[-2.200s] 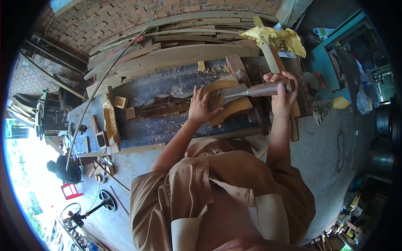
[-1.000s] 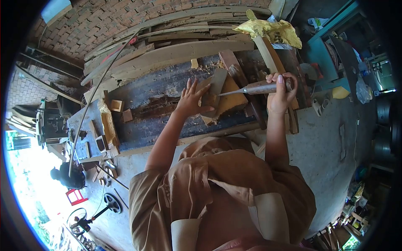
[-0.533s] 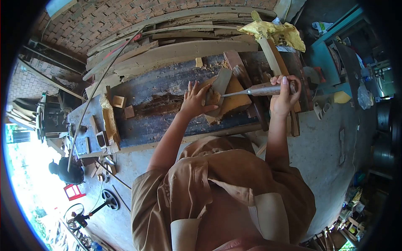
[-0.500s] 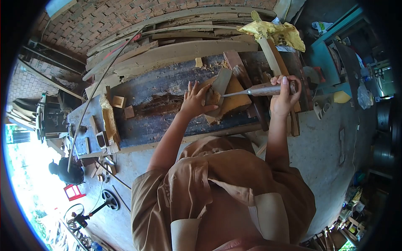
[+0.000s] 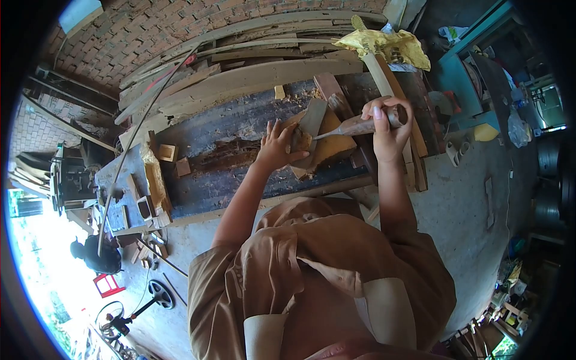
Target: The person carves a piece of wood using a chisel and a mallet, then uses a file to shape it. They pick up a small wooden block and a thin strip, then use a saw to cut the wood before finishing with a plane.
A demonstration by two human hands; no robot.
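Observation:
My right hand (image 5: 389, 137) is wrapped round the thick handle of a chisel (image 5: 363, 126), whose thin metal blade points left. The blade's tip reaches a small wooden block (image 5: 303, 143), where contact is hard to make out. My left hand (image 5: 276, 147) steadies that block between thumb and index finger, its other fingers spread. A greyish wooden strip (image 5: 314, 120) lies slanted beside the block. Beneath them rests a larger yellowish piece of wood (image 5: 335, 146) on the dark, worn workbench (image 5: 222, 174).
Wooden bars (image 5: 360, 144) lie across the bench's right part, near a yellow sack (image 5: 387, 48). Small wooden offcuts (image 5: 168, 152) sit at the left. Long planks (image 5: 252, 72) are stacked along the brick wall. A thin rod (image 5: 141, 129) slants across the left side.
My right hand has shifted slightly left and its grip has turned, with the chisel's handle now tilted more upward. My left hand stays on the block. The whole view has shifted a little.

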